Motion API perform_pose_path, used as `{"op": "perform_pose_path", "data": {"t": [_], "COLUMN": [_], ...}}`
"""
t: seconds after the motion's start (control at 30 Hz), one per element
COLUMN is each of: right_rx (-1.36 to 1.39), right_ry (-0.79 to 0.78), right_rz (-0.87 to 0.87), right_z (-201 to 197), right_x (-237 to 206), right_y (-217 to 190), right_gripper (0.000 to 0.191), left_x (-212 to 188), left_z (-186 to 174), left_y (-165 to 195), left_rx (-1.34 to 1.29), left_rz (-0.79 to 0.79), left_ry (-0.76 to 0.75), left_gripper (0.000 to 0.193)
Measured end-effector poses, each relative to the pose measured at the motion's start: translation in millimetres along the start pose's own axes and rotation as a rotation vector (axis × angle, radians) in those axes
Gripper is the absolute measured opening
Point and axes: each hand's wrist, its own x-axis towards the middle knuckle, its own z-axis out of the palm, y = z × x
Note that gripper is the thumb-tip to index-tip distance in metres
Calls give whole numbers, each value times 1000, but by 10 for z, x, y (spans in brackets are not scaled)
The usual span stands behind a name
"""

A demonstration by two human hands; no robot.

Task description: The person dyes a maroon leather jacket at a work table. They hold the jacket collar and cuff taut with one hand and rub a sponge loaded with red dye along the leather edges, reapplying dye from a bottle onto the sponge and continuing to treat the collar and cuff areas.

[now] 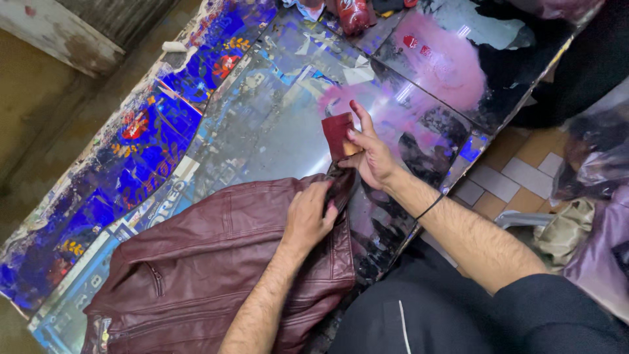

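Two hands on a maroon leather jacket [209, 262] at the desk's [262, 118] near edge.
I see left hand [308, 219] fingers clamped on the jacket; right hand [370, 154] fingers pinch a maroon patch [337, 131].

A glossy glass-topped table [262, 124] carries a maroon leather jacket [209, 262] and a red bottle [354, 14].

head cam | looks steeply down | close over worktable [275, 118] | possibly tilted
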Motion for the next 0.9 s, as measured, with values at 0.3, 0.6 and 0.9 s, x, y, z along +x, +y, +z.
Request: {"op": "perform_pose_path", "data": {"t": [0.3,0.6,0.9], "right_rx": [129,197,591], "right_ry": [20,69,9], "right_rz": [-87,-211,-82], "right_z": [156,-29,-449], "right_x": [-175,-597,-926], "right_y": [24,-157,427], "right_gripper": [75,67,50], "left_x": [96,80,-10], "left_z": [124,123,39], "left_y": [183,282,449], "left_rx": [-38,-301,-219], "left_rz": [-604,-628,-299], "left_ry": [-62,22,174], "left_gripper": [38,37,27]}}
